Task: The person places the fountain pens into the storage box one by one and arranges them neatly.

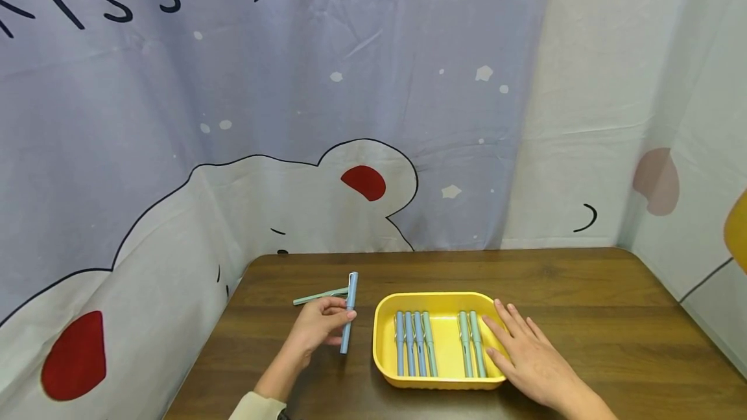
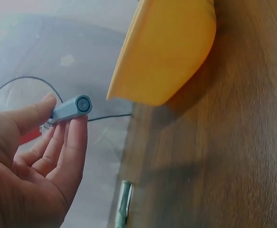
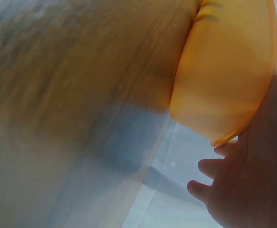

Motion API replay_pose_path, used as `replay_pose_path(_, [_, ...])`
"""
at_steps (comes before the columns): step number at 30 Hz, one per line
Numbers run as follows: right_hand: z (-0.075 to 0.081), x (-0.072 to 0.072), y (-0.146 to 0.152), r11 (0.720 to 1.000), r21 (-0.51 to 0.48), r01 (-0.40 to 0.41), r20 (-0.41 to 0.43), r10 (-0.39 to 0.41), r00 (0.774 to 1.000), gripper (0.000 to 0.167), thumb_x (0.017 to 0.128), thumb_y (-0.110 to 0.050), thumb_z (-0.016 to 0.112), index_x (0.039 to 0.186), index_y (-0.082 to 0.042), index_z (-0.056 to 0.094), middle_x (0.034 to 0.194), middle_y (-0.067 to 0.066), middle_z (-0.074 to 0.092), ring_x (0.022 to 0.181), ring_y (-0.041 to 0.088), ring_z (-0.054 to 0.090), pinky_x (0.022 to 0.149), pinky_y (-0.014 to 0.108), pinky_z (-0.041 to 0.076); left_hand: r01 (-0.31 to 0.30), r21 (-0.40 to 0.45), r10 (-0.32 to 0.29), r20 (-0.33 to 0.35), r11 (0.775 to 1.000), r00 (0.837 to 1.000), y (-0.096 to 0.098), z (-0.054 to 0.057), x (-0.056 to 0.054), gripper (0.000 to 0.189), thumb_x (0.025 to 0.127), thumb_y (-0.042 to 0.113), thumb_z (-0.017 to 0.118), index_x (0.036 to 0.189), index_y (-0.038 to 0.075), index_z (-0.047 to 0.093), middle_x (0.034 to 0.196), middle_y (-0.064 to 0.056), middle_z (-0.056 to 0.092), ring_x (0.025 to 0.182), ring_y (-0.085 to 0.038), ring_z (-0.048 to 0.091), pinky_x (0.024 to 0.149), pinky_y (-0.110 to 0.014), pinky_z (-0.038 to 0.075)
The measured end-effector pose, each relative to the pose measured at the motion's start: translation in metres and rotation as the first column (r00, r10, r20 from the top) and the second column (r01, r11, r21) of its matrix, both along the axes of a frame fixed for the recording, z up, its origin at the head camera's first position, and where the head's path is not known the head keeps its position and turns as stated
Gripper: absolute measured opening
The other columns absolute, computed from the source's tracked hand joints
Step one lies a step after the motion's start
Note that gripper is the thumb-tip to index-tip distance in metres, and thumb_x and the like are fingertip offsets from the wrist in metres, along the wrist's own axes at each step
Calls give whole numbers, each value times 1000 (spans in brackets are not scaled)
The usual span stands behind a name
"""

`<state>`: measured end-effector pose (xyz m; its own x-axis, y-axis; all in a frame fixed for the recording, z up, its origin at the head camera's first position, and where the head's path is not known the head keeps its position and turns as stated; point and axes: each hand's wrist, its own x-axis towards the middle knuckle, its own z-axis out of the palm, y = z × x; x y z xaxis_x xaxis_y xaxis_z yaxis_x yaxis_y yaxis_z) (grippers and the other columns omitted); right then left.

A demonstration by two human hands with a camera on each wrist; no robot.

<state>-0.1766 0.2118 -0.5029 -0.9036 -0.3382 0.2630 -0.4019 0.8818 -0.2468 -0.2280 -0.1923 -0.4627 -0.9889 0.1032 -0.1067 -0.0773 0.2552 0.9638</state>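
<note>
In the head view my left hand pinches a light blue pen between thumb and fingers. The pen stands nearly upright in that view, left of the yellow tray. From the left wrist camera, the round end of the blue pen faces the viewer. My right hand rests at the tray's right rim with its fingers spread and extended. Inside the tray, three blue pens and a green pen lie side by side at left. Two green pens lie at right.
A green pen lies on the brown wooden table, behind the left hand and partly hidden by the held pen. A printed curtain hangs along the table's back edge and at both sides.
</note>
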Motion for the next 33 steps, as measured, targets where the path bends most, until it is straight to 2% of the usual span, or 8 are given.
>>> replay_pose_path(13, [-1, 0, 0, 1000, 5, 7, -11, -7, 1000, 54, 102, -43, 57, 148, -15, 53, 162, 15, 34, 148, 40, 33, 113, 64, 28, 22, 17, -22, 13, 1000, 1000, 21, 6, 8, 45, 91, 26, 77, 120, -4, 63, 101, -9, 69, 79, -18, 64, 66, -36, 61])
replay_pose_path(33, [0, 1, -1, 1000, -4, 6, -8, -6, 1000, 55, 103, -44, 56, 149, -15, 52, 163, 14, 32, 148, 40, 32, 114, 64, 27, 93, 66, -94, 12, 993, 995, 48, 2, 9, 41, 93, 21, 75, 121, -6, 61, 97, -8, 68, 75, -17, 65, 62, -37, 61])
